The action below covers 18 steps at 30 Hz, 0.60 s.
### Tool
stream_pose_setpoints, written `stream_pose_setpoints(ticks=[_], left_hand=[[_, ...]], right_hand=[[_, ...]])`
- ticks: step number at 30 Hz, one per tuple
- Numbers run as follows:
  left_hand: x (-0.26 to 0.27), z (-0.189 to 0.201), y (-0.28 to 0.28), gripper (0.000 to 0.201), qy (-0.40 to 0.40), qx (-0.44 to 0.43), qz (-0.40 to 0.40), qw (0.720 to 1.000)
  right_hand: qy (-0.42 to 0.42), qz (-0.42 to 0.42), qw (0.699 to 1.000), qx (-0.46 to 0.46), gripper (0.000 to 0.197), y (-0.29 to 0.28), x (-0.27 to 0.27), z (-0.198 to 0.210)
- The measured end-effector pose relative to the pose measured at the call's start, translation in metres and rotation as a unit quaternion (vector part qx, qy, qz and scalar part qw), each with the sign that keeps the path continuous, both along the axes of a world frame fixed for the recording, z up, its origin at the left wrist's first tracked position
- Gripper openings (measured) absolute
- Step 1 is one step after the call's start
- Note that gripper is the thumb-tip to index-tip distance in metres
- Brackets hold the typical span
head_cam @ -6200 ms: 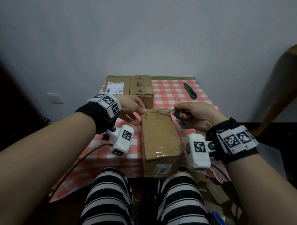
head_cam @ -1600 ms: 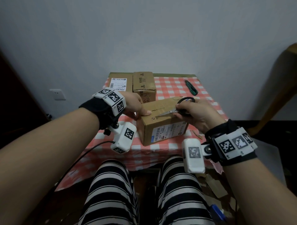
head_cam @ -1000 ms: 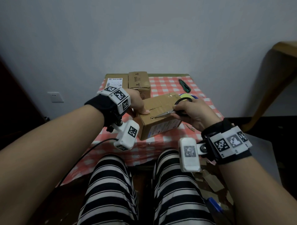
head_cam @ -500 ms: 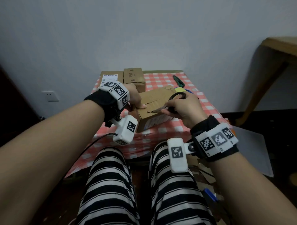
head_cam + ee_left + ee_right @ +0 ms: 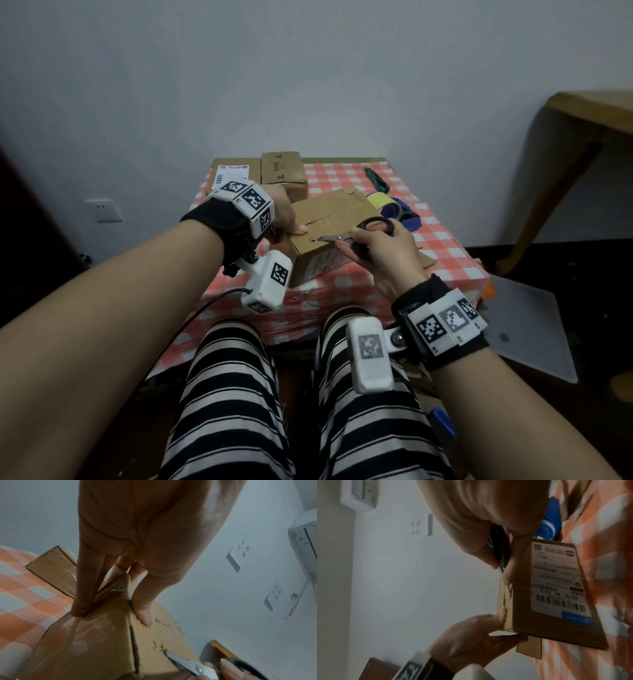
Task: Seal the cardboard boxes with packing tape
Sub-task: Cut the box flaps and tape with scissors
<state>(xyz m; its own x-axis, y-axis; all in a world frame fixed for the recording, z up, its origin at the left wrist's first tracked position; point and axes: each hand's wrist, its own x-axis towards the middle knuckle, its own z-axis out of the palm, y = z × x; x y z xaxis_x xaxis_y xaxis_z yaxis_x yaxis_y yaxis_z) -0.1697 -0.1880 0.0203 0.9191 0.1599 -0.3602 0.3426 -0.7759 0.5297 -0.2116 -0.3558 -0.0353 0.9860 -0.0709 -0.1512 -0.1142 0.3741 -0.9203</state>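
Cardboard box (image 5: 330, 226) sits mid-frame on the checked tabletop (image 5: 442, 246), left hand (image 5: 286, 214) clasping its corner to steady it while the right hand (image 5: 380, 246) grips scissors (image 5: 346, 237) at the taped seam.

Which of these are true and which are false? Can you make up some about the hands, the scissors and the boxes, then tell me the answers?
1. The right hand holds the black-handled metal scissors. True.
2. The left hand grips the brown cardboard box nearest the person. True.
3. The scissor tips touch the red checked tablecloth. False: they touch the box top.
4. Only one box is on the table. False: two more brown cardboard boxes sit behind.
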Motion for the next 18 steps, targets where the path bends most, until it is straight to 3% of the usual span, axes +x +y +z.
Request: stream_pose_setpoints(ticks=[5, 8, 18], left_hand=[[0.001, 0.001, 0.002, 0.035, -0.003, 0.004, -0.007, 1.000], [0.001, 0.002, 0.003, 0.042, 0.006, -0.002, 0.000, 1.000], [-0.002, 0.008, 0.001, 0.046, 0.009, 0.025, 0.000, 1.000]], right_hand=[[0.025, 0.043, 0.997, 0.062, 0.020, -0.006, 0.011, -0.008], [0.043, 0.061, 0.994, 0.076, 0.019, -0.007, 0.017, -0.008], [0.051, 0.113, 0.992, 0.010, 0.013, -0.014, 0.037, 0.000]])
